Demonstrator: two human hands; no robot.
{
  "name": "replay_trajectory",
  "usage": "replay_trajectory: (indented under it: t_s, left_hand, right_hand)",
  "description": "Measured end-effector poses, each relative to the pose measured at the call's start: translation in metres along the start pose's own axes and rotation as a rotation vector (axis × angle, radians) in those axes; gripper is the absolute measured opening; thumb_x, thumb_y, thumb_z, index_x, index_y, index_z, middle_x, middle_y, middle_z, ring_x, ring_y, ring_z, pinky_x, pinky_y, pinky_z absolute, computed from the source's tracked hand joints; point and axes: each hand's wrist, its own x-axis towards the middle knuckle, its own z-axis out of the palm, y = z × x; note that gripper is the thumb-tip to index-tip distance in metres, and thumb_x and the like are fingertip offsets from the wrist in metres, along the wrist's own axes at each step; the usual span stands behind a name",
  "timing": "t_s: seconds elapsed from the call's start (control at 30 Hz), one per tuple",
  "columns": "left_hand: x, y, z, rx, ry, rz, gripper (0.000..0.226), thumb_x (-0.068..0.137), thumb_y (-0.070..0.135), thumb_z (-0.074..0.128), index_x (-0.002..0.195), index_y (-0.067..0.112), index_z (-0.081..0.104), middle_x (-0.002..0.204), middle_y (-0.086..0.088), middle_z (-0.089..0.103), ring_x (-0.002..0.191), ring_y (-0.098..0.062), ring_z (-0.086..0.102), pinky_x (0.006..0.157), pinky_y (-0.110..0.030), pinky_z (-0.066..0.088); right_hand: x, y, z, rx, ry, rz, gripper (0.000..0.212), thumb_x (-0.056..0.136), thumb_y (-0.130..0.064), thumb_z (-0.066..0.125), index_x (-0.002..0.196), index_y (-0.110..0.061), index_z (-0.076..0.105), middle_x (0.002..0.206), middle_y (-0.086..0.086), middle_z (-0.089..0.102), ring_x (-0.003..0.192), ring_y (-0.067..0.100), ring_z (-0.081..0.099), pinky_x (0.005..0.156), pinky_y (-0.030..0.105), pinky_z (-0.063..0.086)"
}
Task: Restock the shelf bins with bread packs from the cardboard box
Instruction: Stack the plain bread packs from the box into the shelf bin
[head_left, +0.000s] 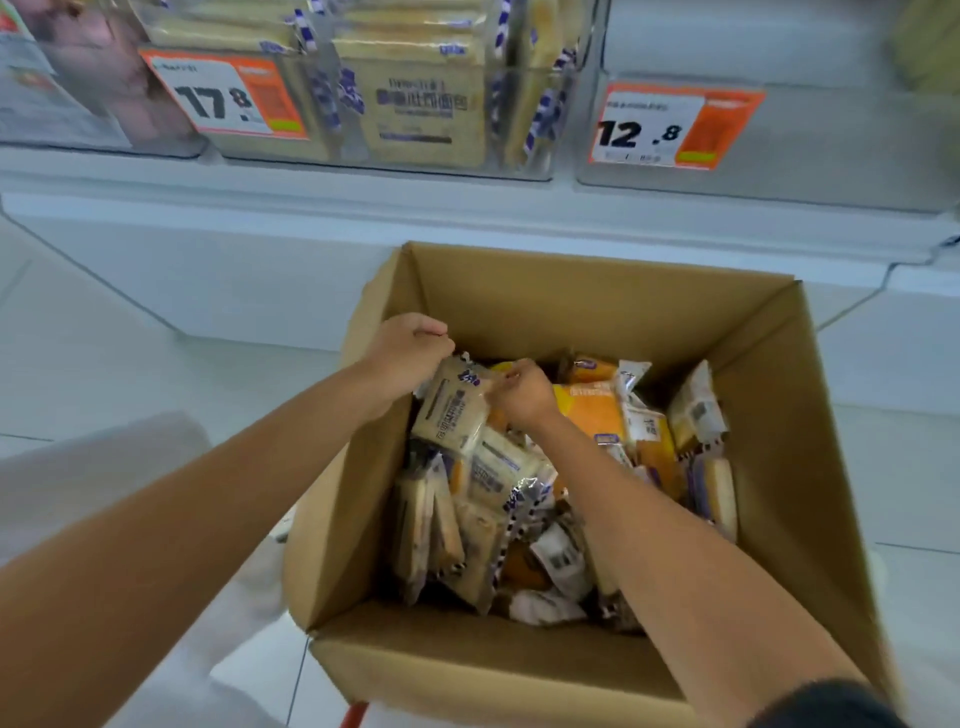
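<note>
Bread pack (457, 410), sitting where?

Lying on top of the heap (493, 519), toward 10 o'clock inside the box (571, 291), tilting up at the far edge.

Being held how?

Being pinched along the top seam from both sides: by the left hand (410, 353), curling round the corner at 11 o'clock, and by the right hand (524, 389), nipping the corner at 1 o'clock between thumb and fingertips. Gripping nothing else.

Handling like what?

Probably feeling light and soft, looking glossy, so likely slipping under a loose pinch. Risking dents by squeezing the slices. Better taking the sealed seam or cupping the flat faces than digging into the middle.

Heading where?

Judging by the print, likely going up toward 12 o'clock, into the bin (389, 169) already carrying matching packs (421, 119) behind the 17.8 tag (223, 98). Not yet clearing the box.
</note>
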Motion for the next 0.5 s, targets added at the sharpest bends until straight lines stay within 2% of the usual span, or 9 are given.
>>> replay_trajectory:
  t_s: [0.1,0.17,0.23,0.27,0.33,0.37,0.4,0.43,0.5]
  left_hand:
    - [0.003,0.001,0.004,0.111,-0.044,0.049,0.05,0.094,0.012,0.058,0.142,0.015,0.046,0.13,0.0,0.055,0.126,-0.018,0.05,0.106,-0.031,0.041]
    - [0.003,0.012,0.009,0.177,-0.064,0.158,0.074,0.09,0.012,0.067,0.153,0.019,0.028,0.154,-0.001,0.036,0.14,-0.018,0.036,0.108,-0.031,0.038]
    - [0.005,0.027,0.016,0.23,-0.187,0.237,0.099,0.084,0.01,0.075,0.157,0.024,0.01,0.161,0.003,0.019,0.145,-0.015,0.024,0.106,-0.03,0.04]
    - [0.007,0.031,0.02,0.275,-0.268,0.257,0.103,0.081,0.009,0.077,0.157,0.025,0.009,0.158,0.005,0.024,0.142,-0.013,0.03,0.103,-0.028,0.042]
    - [0.013,0.032,0.027,0.292,-0.368,0.234,0.077,0.079,0.011,0.08,0.145,0.02,0.042,0.137,0.003,0.053,0.118,-0.01,0.055,0.097,-0.03,0.05]
    - [0.016,0.028,0.028,0.26,-0.352,0.196,0.045,0.079,0.014,0.081,0.119,0.015,0.06,0.114,0.001,0.064,0.097,-0.007,0.063,0.09,-0.032,0.055]
    - [0.017,0.025,0.027,0.199,-0.318,0.174,0.023,0.081,0.018,0.079,0.093,0.012,0.06,0.09,-0.001,0.063,0.074,-0.004,0.062,0.077,-0.027,0.058]
    - [0.016,0.02,0.025,0.136,-0.276,0.152,0.024,0.084,0.019,0.076,0.079,0.013,0.053,0.076,0.0,0.058,0.058,0.0,0.057,0.062,-0.019,0.054]
    - [0.015,0.011,0.019,-0.007,-0.208,0.091,0.013,0.088,0.016,0.071,0.089,0.015,0.058,0.082,0.001,0.066,0.064,0.0,0.066,0.061,-0.019,0.053]
  right_hand:
    - [-0.005,-0.005,-0.033,0.074,0.014,-0.184,0.019,0.088,-0.001,0.059,0.096,-0.012,0.046,0.074,0.001,0.05,0.066,0.014,0.049,0.062,0.025,0.044]
    - [-0.018,-0.018,-0.067,0.024,0.006,-0.314,0.023,0.085,0.003,0.062,0.098,-0.012,0.048,0.072,0.0,0.054,0.065,0.011,0.052,0.06,0.022,0.045]
    - [-0.037,-0.036,-0.096,0.021,-0.05,-0.42,0.026,0.084,0.004,0.063,0.103,-0.01,0.052,0.076,0.003,0.057,0.068,0.013,0.055,0.065,0.025,0.047]
    - [-0.045,-0.043,-0.106,0.03,-0.075,-0.442,0.03,0.084,0.002,0.065,0.109,-0.01,0.053,0.08,0.004,0.06,0.072,0.014,0.058,0.07,0.026,0.049]
    - [-0.058,-0.047,-0.121,0.078,-0.095,-0.436,0.041,0.086,-0.005,0.068,0.122,-0.014,0.052,0.09,0.004,0.065,0.079,0.012,0.064,0.076,0.021,0.052]
    - [-0.062,-0.042,-0.125,0.114,-0.079,-0.417,0.044,0.087,-0.009,0.068,0.127,-0.016,0.05,0.095,0.003,0.067,0.085,0.01,0.065,0.077,0.017,0.052]
    - [-0.062,-0.031,-0.127,0.138,-0.04,-0.385,0.045,0.089,-0.012,0.067,0.13,-0.016,0.049,0.101,0.002,0.067,0.092,0.01,0.065,0.078,0.015,0.051]
    - [-0.061,-0.017,-0.128,0.138,0.002,-0.346,0.043,0.091,-0.012,0.065,0.131,-0.014,0.049,0.107,0.004,0.066,0.099,0.013,0.064,0.078,0.014,0.05]
    - [-0.056,0.02,-0.116,0.018,0.001,-0.222,0.034,0.092,-0.011,0.063,0.125,-0.011,0.056,0.114,0.006,0.065,0.107,0.019,0.062,0.078,0.014,0.047]
